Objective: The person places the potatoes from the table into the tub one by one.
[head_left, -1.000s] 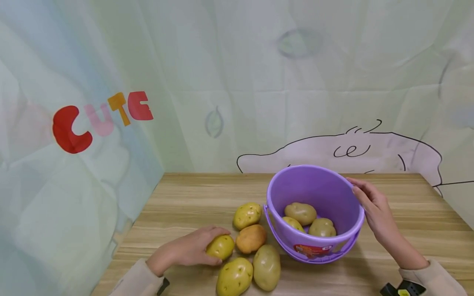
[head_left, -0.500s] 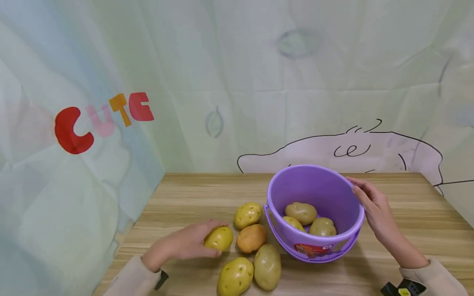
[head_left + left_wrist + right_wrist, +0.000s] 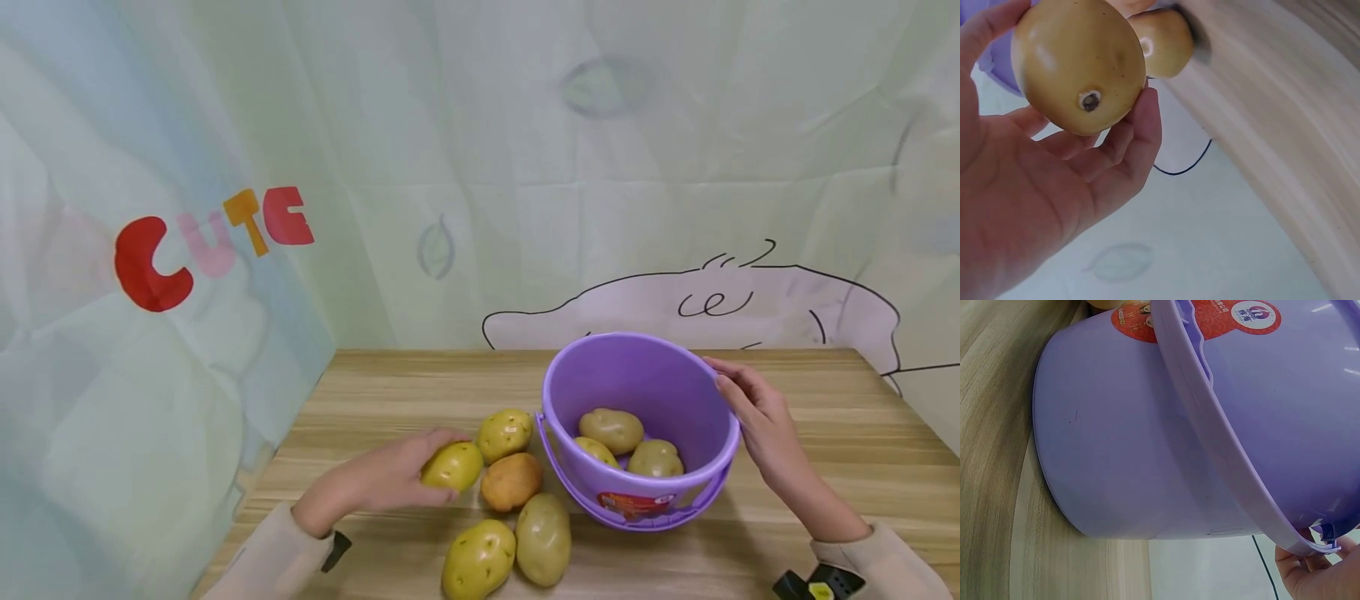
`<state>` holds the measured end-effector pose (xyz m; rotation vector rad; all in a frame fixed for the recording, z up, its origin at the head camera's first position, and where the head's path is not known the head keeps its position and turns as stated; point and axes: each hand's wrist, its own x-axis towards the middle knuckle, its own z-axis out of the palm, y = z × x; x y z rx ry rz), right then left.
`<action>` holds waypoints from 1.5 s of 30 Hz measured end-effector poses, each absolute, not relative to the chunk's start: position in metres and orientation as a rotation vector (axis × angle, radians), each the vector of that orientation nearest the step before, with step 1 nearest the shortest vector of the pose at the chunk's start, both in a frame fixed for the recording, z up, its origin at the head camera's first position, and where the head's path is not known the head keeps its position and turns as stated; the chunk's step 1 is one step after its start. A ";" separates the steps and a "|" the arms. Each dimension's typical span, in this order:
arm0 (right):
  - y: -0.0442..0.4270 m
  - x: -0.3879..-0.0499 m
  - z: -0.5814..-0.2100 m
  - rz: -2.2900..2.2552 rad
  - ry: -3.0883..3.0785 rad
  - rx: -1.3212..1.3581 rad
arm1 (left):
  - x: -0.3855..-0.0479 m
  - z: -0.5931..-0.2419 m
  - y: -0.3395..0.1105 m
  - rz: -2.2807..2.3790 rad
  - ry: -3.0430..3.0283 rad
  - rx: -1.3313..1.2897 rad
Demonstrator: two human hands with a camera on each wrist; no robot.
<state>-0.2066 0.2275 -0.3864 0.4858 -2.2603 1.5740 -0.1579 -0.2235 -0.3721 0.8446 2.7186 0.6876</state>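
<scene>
My left hand (image 3: pixel 382 475) grips a yellow potato (image 3: pixel 456 467) with its fingers and thumb around the sides. In the left wrist view, that potato (image 3: pixel 1079 65) sits at the fingertips, above the palm. My right hand (image 3: pixel 768 429) holds the rim of a purple bucket (image 3: pixel 637 375) on its right side. Inside the bucket lie two tan potatoes (image 3: pixel 611 430) and a yellow one (image 3: pixel 597 451). Between the left hand and the bucket are another yellow potato (image 3: pixel 506 435) and an orange-brown potato (image 3: pixel 512 482). Nearer the front lie a greenish potato (image 3: pixel 543 540) and a large yellow one (image 3: pixel 480 560).
All of this is on a wooden table (image 3: pixel 405 383). A pale printed cloth (image 3: pixel 465 125) hangs behind it and along the left. The bucket's handle (image 3: pixel 558 483) hangs down around its front.
The left hand with its potato has lifted slightly and shifted away from the front potatoes, toward the far yellow one. The right hand and bucket have stayed put.
</scene>
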 end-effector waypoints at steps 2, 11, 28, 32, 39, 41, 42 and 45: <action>0.228 -0.207 -0.386 1.576 -2.259 0.485 | -0.160 -0.370 -0.221 0.695 2.722 0.839; 0.227 -0.207 -0.385 1.586 -2.247 0.492 | -0.168 -0.356 -0.209 0.684 2.755 0.960; 0.228 -0.208 -0.389 1.649 -2.197 0.521 | -0.176 -0.331 -0.194 0.703 2.799 1.077; 0.227 -0.209 -0.388 1.666 -2.188 0.523 | -0.179 -0.324 -0.188 0.700 2.803 1.122; 0.227 -0.209 -0.388 1.655 -2.201 0.509 | -0.182 -0.312 -0.179 0.683 2.803 1.127; 0.227 -0.209 -0.388 1.639 -2.208 0.508 | -0.182 -0.309 -0.177 0.677 2.803 1.125; 0.227 -0.209 -0.388 1.636 -2.209 0.506 | -0.183 -0.307 -0.176 0.681 2.800 1.130; 0.227 -0.209 -0.387 1.622 -2.218 0.497 | -0.184 -0.303 -0.173 0.684 2.801 1.167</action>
